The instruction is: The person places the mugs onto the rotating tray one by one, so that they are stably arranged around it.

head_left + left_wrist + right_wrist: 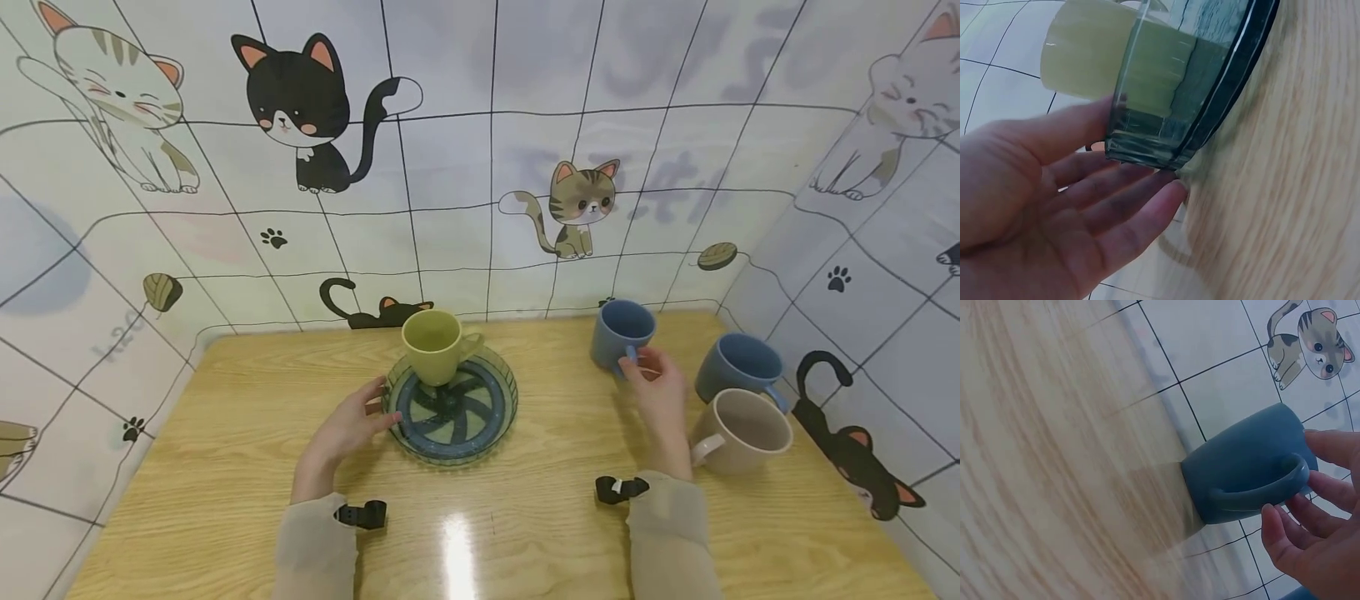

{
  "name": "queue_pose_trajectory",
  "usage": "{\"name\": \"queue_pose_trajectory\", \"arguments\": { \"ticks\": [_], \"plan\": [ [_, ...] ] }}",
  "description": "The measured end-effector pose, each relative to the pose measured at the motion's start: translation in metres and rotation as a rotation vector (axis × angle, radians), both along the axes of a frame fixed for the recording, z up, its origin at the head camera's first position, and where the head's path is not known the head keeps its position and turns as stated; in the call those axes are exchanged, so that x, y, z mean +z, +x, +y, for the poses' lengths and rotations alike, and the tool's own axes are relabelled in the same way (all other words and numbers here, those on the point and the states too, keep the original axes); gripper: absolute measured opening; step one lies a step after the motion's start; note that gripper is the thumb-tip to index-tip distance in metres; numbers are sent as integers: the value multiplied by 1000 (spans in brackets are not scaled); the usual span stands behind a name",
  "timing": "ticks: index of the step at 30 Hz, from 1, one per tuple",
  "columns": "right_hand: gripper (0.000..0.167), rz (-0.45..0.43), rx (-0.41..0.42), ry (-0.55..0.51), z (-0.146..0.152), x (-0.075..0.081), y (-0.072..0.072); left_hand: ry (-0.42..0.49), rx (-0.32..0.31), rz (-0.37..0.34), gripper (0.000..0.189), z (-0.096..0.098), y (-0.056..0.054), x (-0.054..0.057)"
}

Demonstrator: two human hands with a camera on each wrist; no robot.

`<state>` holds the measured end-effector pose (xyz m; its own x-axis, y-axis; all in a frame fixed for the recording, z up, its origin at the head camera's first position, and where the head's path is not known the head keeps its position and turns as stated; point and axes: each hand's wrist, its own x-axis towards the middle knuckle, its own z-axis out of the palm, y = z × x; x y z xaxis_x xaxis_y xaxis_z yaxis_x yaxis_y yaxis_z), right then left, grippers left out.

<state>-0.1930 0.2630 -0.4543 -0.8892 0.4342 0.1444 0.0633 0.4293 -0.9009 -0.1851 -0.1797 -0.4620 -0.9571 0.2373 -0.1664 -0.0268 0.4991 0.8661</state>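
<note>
A yellow-green mug (432,347) stands upright near the back of a round glass dish (450,450) with a blue swirl pattern. My left hand (352,423) grips the dish's left rim, thumb over the edge and the other fingers outside, low by the table in the left wrist view. At the back right stands a blue mug (611,337), its handle (1260,495) towards me. My right hand (656,392) pinches that handle near its top between thumb and forefinger; the other fingers curl loosely beside it.
To the right of my right hand stand a second blue mug (731,375) and, close in front of it, a beige-pink mug (738,437). The wooden table (525,517) meets cat-patterned walls (450,167) at the back and sides.
</note>
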Motion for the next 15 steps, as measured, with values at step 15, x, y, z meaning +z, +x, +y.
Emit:
{"name": "queue_pose_trajectory", "arguments": {
  "ticks": [15],
  "plan": [
    [34, -72, -3, 38, 4, -7, -6, -56, 82, 51, 54, 6, -1, 2]
  ]
}}
